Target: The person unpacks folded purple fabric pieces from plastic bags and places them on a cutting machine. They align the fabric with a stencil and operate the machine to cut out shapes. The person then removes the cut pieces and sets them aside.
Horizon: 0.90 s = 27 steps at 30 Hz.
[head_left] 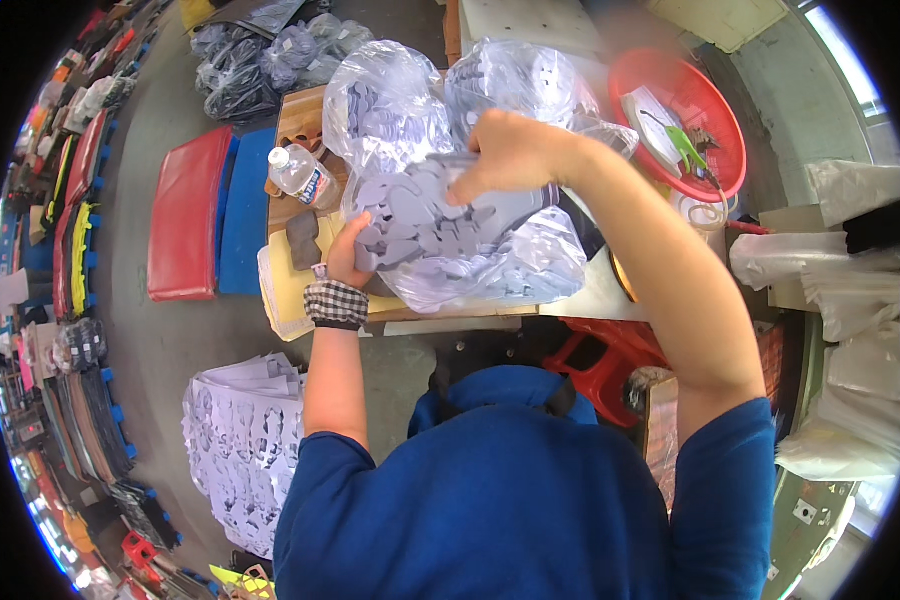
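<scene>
Grey flat cut-out pieces (425,215), apparently foam, lie stacked between my hands, above a clear plastic bag (530,265) on the table. My left hand (348,252), with a checked band at its wrist, grips the left edge of the pieces, thumb up. From the right, my right hand (515,155) reaches over and is closed on the upper part of the stack, thumb on top; its other fingers are partly hidden. Just beyond stand two clear bags filled with similar pieces, a left bag (380,105) and a right bag (515,85).
A plastic bottle (305,178) lies left of the bags, near a dark block (302,240). At the right, a red basket (735,150) holds green-handled snippers (685,148). Punched-out grey sheets (245,440) are piled at lower left. A red stool (610,360) stands under the table.
</scene>
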### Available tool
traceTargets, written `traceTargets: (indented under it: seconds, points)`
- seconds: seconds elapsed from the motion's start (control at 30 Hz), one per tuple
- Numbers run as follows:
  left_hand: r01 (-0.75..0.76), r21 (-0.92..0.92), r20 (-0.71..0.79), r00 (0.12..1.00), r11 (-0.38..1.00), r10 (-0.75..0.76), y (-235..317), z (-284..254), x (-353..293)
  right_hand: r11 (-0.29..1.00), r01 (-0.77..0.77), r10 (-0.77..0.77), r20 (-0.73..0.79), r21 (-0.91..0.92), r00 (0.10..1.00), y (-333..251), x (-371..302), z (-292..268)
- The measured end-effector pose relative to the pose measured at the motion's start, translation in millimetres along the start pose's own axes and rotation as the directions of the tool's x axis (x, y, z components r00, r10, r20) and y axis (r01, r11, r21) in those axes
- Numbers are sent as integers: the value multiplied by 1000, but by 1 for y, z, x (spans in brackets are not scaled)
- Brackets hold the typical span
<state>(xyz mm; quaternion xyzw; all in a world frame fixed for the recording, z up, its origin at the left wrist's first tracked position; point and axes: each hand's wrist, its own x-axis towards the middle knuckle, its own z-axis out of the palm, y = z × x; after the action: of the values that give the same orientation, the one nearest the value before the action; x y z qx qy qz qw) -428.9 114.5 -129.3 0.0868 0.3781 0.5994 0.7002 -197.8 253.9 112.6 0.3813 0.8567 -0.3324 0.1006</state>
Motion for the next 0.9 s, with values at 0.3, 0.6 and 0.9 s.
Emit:
traceTargets:
  seconds: [0.3, 0.6, 0.9]
  points:
    - [-130, 418, -111, 975, 899, 193, -46, -27, 13, 982, -144, 144, 10, 119, 990, 108, -2, 116]
    - [134, 918, 168, 720, -373, 673, -39, 28, -28, 879, -345, 376, -34, 329, 926, 152, 0, 146]
    - [-503, 781, 622, 561, -371, 546, -125, 128, -28, 764, -362, 422, 11, 535, 907, 113, 8, 119]
